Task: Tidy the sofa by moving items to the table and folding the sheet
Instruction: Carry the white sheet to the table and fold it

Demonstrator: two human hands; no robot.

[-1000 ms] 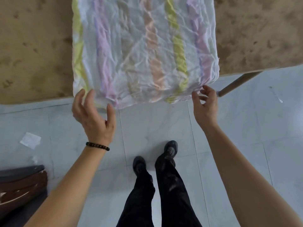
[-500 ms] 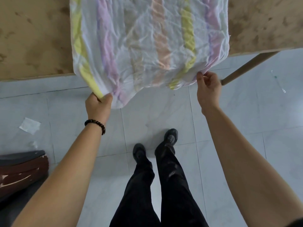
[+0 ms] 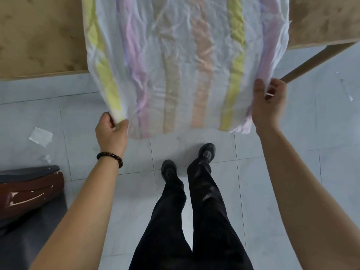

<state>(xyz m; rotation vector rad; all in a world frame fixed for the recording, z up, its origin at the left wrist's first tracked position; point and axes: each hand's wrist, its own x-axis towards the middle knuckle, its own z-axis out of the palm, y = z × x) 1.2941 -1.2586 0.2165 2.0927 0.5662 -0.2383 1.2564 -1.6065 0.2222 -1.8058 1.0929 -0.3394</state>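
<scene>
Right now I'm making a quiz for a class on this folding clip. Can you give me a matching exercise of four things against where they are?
Things:
1. left hand
2. right hand
3. bead bracelet
4. scrap of paper

Places:
A. lying on the floor tiles
B. pinching the sheet at its yellow-striped corner
C. around the left wrist
D. gripping the sheet's purple-striped corner, near the table leg

Pairs: 1-B, 2-D, 3-C, 4-A

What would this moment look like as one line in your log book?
step: folding | left hand: pinching sheet corner | right hand: pinching other corner | sheet: near edge lifted off table
</scene>
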